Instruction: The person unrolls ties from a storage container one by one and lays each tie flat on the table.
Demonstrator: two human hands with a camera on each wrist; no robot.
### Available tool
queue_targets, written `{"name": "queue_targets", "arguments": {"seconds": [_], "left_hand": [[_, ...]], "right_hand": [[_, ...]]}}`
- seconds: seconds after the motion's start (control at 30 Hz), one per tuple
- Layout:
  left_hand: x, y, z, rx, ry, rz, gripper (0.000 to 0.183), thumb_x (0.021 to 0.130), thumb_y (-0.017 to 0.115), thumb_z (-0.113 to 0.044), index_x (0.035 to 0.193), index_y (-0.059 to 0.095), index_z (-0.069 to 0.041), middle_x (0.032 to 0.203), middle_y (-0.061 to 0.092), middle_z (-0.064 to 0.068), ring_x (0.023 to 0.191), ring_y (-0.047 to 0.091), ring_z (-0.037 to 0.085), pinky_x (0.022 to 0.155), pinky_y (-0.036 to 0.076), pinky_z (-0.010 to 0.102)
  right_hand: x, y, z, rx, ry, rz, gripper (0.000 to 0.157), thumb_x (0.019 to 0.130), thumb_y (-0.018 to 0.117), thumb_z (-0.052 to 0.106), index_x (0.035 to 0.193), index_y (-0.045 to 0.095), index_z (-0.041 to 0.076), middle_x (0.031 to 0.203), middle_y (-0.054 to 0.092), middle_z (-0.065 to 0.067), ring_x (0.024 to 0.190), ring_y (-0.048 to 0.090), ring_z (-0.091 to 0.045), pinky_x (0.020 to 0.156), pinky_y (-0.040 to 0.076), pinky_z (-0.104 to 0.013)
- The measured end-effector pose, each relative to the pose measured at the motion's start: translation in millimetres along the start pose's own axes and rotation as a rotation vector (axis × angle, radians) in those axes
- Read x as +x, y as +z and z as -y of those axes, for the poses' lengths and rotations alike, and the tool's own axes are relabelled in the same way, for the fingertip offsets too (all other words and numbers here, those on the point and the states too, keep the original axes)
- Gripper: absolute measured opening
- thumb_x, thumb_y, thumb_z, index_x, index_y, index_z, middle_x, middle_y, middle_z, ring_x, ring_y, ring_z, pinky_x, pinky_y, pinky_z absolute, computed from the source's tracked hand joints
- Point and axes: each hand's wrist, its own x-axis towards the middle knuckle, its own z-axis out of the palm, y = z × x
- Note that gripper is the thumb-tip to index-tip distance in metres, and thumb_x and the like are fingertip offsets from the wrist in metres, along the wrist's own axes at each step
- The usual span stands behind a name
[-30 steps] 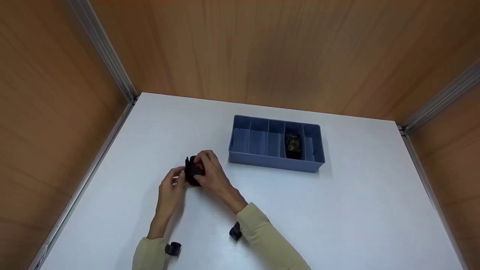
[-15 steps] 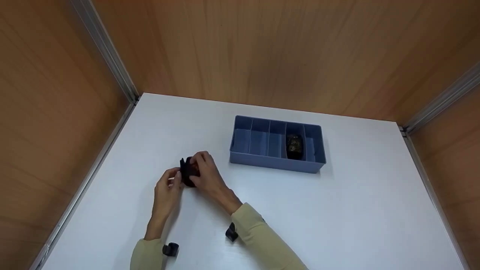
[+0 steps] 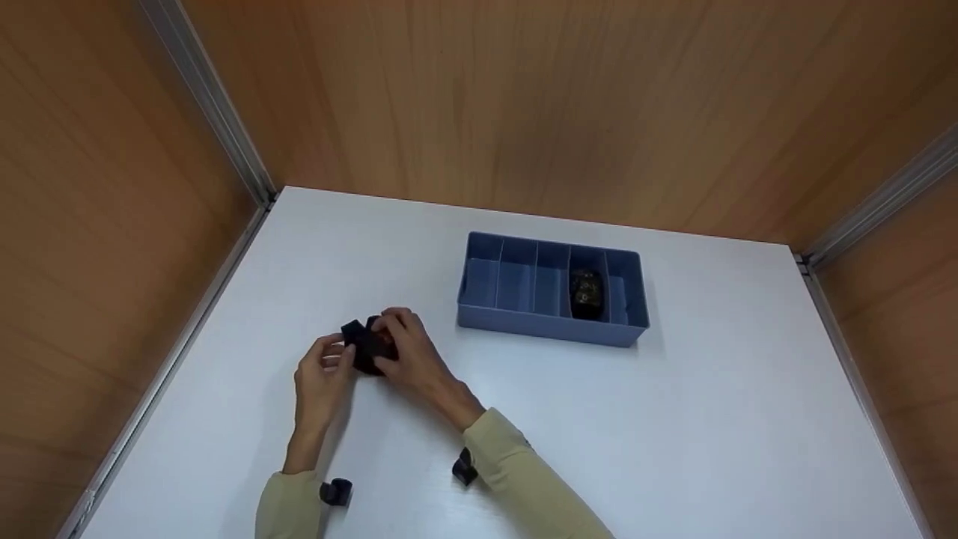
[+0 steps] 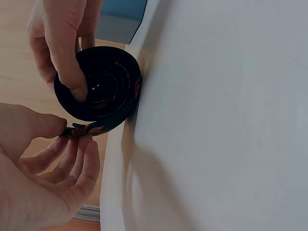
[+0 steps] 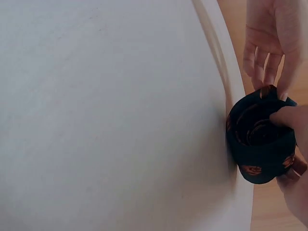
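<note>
A dark necktie point(image 3: 364, 350) with an orange pattern is coiled into a loose roll on the white table. My right hand point(image 3: 419, 363) grips the roll, its thumb pressed into the coil in the left wrist view and its fingers outside. With thumb and fingertips, my left hand point(image 3: 318, 385) pinches the tie's loose outer end. In the left wrist view the rolled tie point(image 4: 113, 82) stands on its edge, its spiral layers facing the camera. The right wrist view shows orange motifs on the tie's point(image 5: 260, 161) outer side.
A blue divided tray point(image 3: 546, 323) stands behind and to the right of my hands. In its second compartment from the right lies a dark, gold-patterned rolled item point(image 3: 587, 293). Wooden panels point(image 3: 524, 112) enclose the table's back and sides.
The left hand has drawn leftward with the tie's end, and more of that end sticks out from the roll. The right hand has shifted slightly left, still gripping the roll.
</note>
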Motion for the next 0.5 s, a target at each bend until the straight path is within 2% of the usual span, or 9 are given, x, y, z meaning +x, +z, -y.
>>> {"name": "queue_targets", "arguments": {"seconds": [0.23, 0.5], "left_hand": [[7.1, -4.9, 3.6, 0.025, 0.006, -0.061, 0.03, 0.101, 0.064, -0.009, 0.128, 0.063, 0.004, 0.11, 0.07, 0.024, 0.099, 0.069, 0.035, 0.075, 0.046, 0.011], [14.1, -9.3, 7.0, 0.066, 0.023, -0.127, 0.029, 0.098, 0.066, -0.004, 0.125, 0.064, 0.004, 0.102, 0.071, 0.024, 0.091, 0.07, 0.036, 0.068, 0.045, 0.012]], "right_hand": [[-4.7, -4.0, -3.6, 0.004, -0.031, 0.061, 0.044, 0.091, 0.077, 0.011, 0.131, 0.058, 0.007, 0.147, 0.047, -0.017, 0.136, 0.045, -0.026, 0.112, 0.039, -0.032], [-7.9, -4.4, -7.7, -0.035, -0.08, 0.062, 0.042, 0.091, 0.073, 0.003, 0.13, 0.057, 0.009, 0.146, 0.047, -0.017, 0.137, 0.044, -0.026, 0.112, 0.038, -0.031]]}}
